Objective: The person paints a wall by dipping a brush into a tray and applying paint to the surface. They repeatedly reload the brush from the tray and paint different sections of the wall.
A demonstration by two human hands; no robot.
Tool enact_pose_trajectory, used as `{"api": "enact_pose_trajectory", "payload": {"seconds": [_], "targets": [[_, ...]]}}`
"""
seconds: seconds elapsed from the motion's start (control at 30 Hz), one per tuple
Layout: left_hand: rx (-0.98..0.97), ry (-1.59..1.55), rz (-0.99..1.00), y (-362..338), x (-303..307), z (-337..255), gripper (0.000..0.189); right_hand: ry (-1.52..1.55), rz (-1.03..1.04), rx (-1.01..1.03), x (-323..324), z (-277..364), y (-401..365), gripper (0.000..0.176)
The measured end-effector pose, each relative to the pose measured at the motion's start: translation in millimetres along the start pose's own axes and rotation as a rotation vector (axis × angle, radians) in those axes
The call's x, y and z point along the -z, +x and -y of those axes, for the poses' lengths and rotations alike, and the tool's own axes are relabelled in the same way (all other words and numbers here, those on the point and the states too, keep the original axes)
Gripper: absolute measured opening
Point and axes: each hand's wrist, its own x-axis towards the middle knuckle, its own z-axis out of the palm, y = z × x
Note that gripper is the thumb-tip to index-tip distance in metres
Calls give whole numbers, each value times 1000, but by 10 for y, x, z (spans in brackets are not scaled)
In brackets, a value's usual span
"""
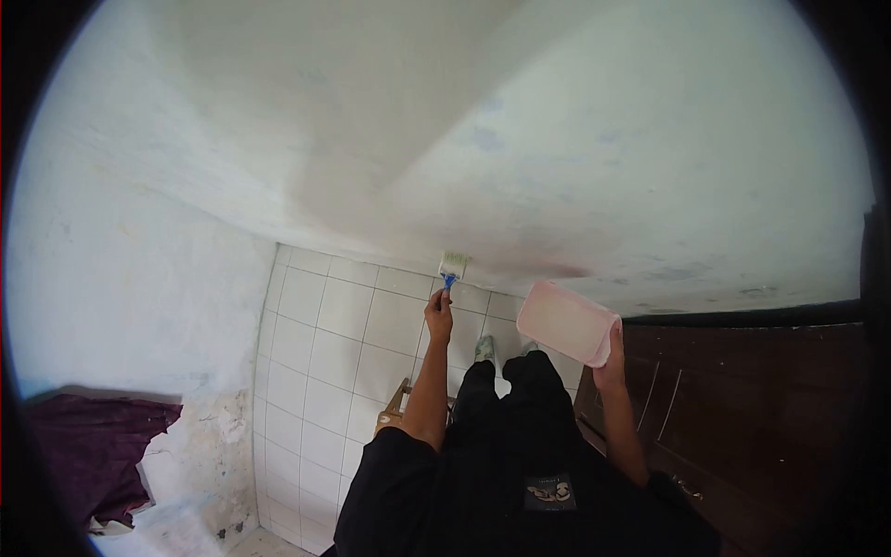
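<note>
My left hand (438, 317) is closed around the blue handle of a paintbrush (452, 267). Its wide, pale bristles point up toward the white wall (371, 158) and overlap the wall's lower part in this view. In my right hand (610, 365) is a shallow pink tray (569, 322), gripped by its near right end and tilted a little. A pale coating covers the tray's inside. The fingers under the tray are hidden.
White floor tiles (311, 357) lie below, with my feet (485, 349) near the wall. A wooden stool-like piece (393, 406) stands beside my left arm. Dark brown furniture or a door (733, 399) is at right. A purple cloth (88, 455) hangs at lower left.
</note>
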Motion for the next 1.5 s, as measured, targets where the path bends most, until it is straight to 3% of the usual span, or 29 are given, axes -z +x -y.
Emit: {"api": "enact_pose_trajectory", "payload": {"seconds": [0.07, 0.2, 0.23, 0.47, 0.53, 0.57, 0.63, 0.73, 0.83, 0.97, 1.03, 1.07, 1.13, 1.27, 1.37, 1.43, 1.5], "targets": [[18, 39, -40, 83, 58, 250, 34, -7, -40, -19, -143, 40, -126, 46], [135, 456, -149, 166, 49, 384, 31, 2, -39, -29, -157, 84, -142, 46], [176, 584, -146, 152, 50, 319, 30, -2, -40, -30, -131, 76, -138, 45], [101, 624, -227, -175, 78, -893, 30, 38, -18, -28, -128, -12, -114, 43], [-135, 423, -266, -366, 182, -1091, 31, 33, -5, -33, -213, 26, -124, 43], [-136, 427, -264, -472, 218, -1187, 31, 26, 10, -39, -231, 37, -127, 43], [-139, 42, -191, -635, 256, -1354, 31, 15, 19, -38, -184, -25, -92, 45], [-139, -224, -158, -663, 260, -1356, 31, -24, 41, -24, -173, -88, -48, 46], [-165, -55, -113, -436, 211, -1118, 31, -49, 32, -26, -166, -71, -81, 46], [-150, 42, -133, -42, 67, -175, 32, -35, 14, -22, -262, 25, -138, 43], [-60, 483, -274, 32, 15, 114, 33, -44, 16, -23, -170, 0, -151, 45], [-60, 483, -272, 44, 12, 166, 33, -54, 21, -26, -112, -8, -160, 47], [157, 682, -164, 64, 23, 88, 33, -27, 17, -35, -96, 16, -191, 47], [161, 708, -198, 47, -14, -347, 33, -17, 11, -19, -79, 11, -236, 48], [76, 612, -266, -130, 75, -772, 33, 4, -28, -21, -81, -43, -208, 47], [-225, 414, -316, -335, 172, -949, 30, 7, -23, -32, -85, -62, -205, 47], [-208, 264, -264, -592, 252, -1336, 28, 6, -19, -44, -80, -67, -206, 46]]}}
